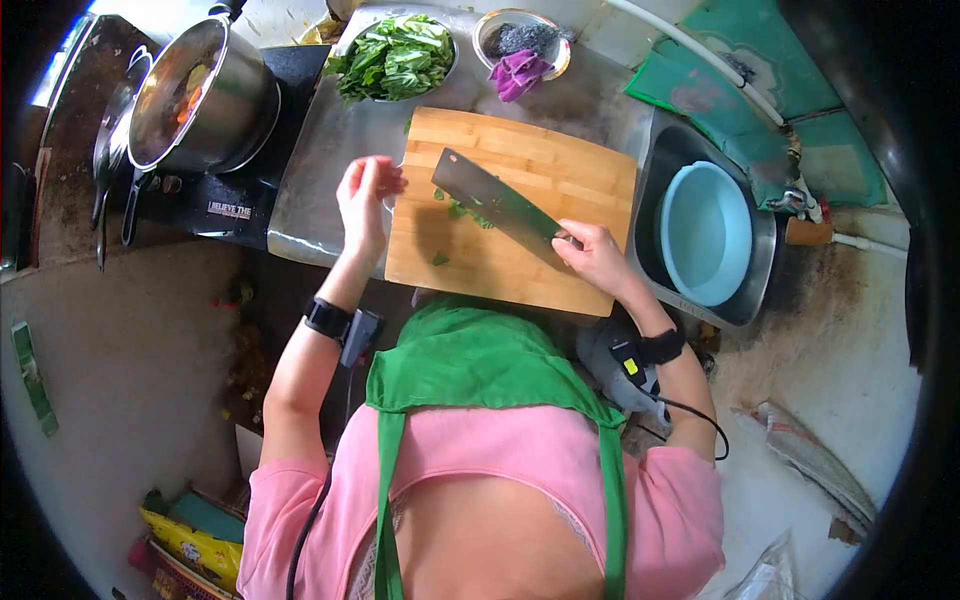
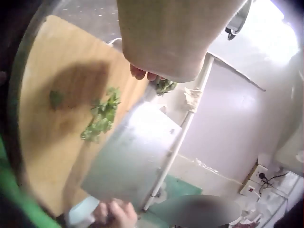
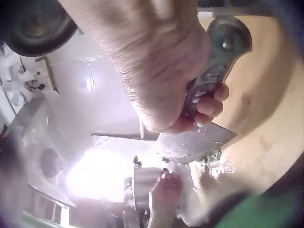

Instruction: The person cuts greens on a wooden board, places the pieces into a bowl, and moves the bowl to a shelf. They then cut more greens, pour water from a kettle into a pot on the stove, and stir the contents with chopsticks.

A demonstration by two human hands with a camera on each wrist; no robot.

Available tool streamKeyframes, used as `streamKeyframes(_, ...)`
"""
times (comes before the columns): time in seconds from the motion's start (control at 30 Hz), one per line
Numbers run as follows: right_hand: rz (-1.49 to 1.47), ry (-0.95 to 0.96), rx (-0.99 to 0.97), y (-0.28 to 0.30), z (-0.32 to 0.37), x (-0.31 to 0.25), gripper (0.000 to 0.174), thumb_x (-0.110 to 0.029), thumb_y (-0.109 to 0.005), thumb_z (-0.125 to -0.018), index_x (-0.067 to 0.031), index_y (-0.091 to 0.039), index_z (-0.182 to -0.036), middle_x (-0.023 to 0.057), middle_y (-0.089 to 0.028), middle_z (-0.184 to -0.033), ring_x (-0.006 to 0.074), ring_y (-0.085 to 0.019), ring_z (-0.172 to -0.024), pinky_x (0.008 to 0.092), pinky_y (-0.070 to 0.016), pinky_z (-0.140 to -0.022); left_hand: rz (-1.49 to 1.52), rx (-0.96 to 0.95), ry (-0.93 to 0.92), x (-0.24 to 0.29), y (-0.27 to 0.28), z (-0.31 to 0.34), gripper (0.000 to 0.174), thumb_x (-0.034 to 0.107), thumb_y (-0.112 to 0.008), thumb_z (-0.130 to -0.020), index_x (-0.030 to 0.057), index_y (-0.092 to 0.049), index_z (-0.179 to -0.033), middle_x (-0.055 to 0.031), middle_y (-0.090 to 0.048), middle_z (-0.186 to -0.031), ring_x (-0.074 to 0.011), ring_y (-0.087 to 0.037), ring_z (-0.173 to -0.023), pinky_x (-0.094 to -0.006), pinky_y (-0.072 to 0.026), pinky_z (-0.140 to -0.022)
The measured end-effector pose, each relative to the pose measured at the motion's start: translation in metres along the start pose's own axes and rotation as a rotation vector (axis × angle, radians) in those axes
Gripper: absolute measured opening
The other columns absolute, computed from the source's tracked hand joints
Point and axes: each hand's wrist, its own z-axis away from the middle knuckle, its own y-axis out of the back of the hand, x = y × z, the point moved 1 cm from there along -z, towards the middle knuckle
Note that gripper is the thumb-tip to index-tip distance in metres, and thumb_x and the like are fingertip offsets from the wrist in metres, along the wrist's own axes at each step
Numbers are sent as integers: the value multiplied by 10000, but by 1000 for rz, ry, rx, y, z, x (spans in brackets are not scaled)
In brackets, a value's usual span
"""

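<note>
My right hand [image 1: 597, 262] grips a cleaver [image 1: 497, 205] by its handle. Its broad blade slants toward the far left over a wooden cutting board [image 1: 570, 165]. In the right wrist view the fingers curl round the dark handle [image 3: 227, 45]. Chopped green leaves [image 2: 102, 118] lie on the board, partly hidden under the blade in the head view, with a stray leaf bit [image 1: 440, 259] nearer the front. My left hand [image 1: 365, 200] hovers by the board's left edge, its fingers loosely bent and nothing visible in them.
Leafy greens [image 1: 395, 58] fill a bowl behind the board. Beside it, another bowl [image 1: 565, 62] holds a scouring pad and a purple cloth. A steel pot [image 1: 195, 110] stands on the stove at left. At right, a blue basin [image 1: 705, 235] sits in the sink [image 1: 660, 150].
</note>
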Motion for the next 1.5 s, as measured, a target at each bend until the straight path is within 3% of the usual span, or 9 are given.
streamKeyframes(0.13, 86, 64, 163, 12, 19, -27, 151, -116, -543, -821, -6, -573, -920, 153, -576, -682, 272, -563, -557, 354, -434, -534, -244, -29, -97, -29, -10, 13, 182, 157, -503, -930, 8, -597, -974, -54, -622, -890, -109, -570, -758, -239, -468, -681)
streamKeyframes(0.33, 575, 190, 351, -4, 12, -12, 241, -83, -555, -813, -61, -584, -1052, 144, -598, -778, 312, -611, -660, 395, -491, -580, -978, -214, -719, -34, -43, 12, 194, 27, -559, -820, 23, -589, -1012, -129, -567, -990, -296, -524, -925, -355, -446, -807)
streamKeyframes(0.6, 494, 280, 213, -45, 31, -21, 336, -48, -567, -771, -89, -567, -1104, 107, -591, -821, 300, -601, -718, 389, -499, -620, -947, -356, -680, -33, -15, 55, 280, -37, -531, -761, 11, -537, -1037, -160, -531, -1038, -357, -456, -981, -413, -401, -859)
streamKeyframes(0.67, 427, 303, 292, -41, 33, -25, 141, -95, -556, -820, -93, -574, -960, 117, -591, -729, 307, -615, -653, 404, -490, -552, -884, -373, -654, -37, -3, 64, 294, -16, -538, -784, 8, -531, -1077, -162, -531, -1090, -351, -449, -1044, -413, -384, -907)
streamKeyframes(0.73, 215, -116, 209, -25, 39, -16, 75, -132, -537, -857, -59, -544, -872, 118, -579, -659, 258, -608, -597, 373, -460, -523, -855, -411, -544, -32, -1, 72, 376, 1, -526, -833, 6, -461, -1204, -181, -477, -1219, -355, -415, -1177, -415, -339, -1002)
streamKeyframes(0.8, -238, -232, 170, -20, 43, 23, 186, -190, -509, -895, -29, -488, -804, 39, -512, -577, 95, -485, -461, 282, -389, -419, -854, -342, -528, -35, -8, 80, 428, 12, -521, -840, 3, -410, -1253, -192, -424, -1279, -360, -377, -1217, -414, -312, -1025)
streamKeyframes(1.0, -674, -433, 23, -46, 55, 38, 159, -208, -471, -928, -75, -456, -842, 5, -481, -604, 47, -403, -408, 188, -347, -357, -846, -178, -489, -60, -50, 79, 695, 88, -562, -820, -35, -174, -1382, -256, -153, -1439, -408, -115, -1352, -459, -142, -1102)
streamKeyframes(1.33, -683, -252, -227, -100, 32, -12, 192, -135, -439, -920, -55, -318, -794, 34, -457, -563, 88, -453, -426, 235, -381, -349, -829, 79, -466, -53, -66, 73, 662, 97, -574, -822, -18, -229, -1376, -235, -185, -1440, -392, -104, -1358, -469, -95, -1104)
streamKeyframes(1.5, -668, -88, -137, -69, -16, -63, 186, -151, -442, -925, -64, -337, -798, 25, -446, -565, 81, -442, -413, 237, -375, -342, -709, 76, -639, 10, -76, 14, 512, 56, -515, -873, -8, -311, -1338, -250, -151, -1439, -417, -204, -1317, -449, -242, -1065)
